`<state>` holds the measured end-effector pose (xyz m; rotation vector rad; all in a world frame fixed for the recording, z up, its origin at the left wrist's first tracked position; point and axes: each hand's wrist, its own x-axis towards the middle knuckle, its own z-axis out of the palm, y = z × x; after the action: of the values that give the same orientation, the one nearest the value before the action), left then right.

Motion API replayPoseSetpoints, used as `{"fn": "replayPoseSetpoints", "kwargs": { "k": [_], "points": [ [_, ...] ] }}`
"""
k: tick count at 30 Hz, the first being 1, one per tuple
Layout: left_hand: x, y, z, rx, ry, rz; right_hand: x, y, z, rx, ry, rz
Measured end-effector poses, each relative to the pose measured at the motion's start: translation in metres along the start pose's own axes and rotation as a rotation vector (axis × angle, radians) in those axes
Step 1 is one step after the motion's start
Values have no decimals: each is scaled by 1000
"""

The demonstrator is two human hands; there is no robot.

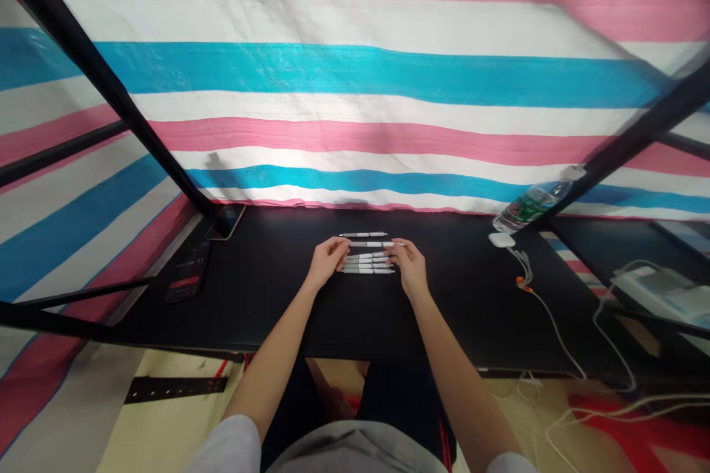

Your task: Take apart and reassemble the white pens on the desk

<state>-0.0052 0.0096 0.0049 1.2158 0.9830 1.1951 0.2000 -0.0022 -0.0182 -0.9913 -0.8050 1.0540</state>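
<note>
Several white pens point(367, 263) lie side by side in a row on the black table point(455, 310). One more pen point(363, 234) lies apart, a little farther back. My left hand point(327, 261) and my right hand point(409, 264) both pinch the ends of a single white pen point(370, 244), held level just above the row. My left fingers grip its left end. My right fingers grip its right end.
A phone point(225, 222) and a dark device point(188, 272) lie at the table's left. A water bottle point(529, 205), a white charger point(502, 239) with a cable point(555, 325) sit at the right. A striped tarp point(355, 74) and black frame bars point(100, 74) surround the table.
</note>
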Motion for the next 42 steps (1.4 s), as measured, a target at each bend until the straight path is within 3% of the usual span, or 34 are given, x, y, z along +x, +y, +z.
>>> {"fn": "replayPoseSetpoints", "kwargs": {
  "k": [4,24,37,42],
  "points": [
    [0,0,0,46,39,-31,0,0,0,3,-14,1],
    [1,-2,-2,9,-12,-4,-1,-5,1,13,-7,17],
    [-2,0,1,62,-54,-31,-3,-13,-2,257,-205,242],
    [-2,2,3,-7,-38,-41,0,-17,-3,360,-132,258]
  ]
}}
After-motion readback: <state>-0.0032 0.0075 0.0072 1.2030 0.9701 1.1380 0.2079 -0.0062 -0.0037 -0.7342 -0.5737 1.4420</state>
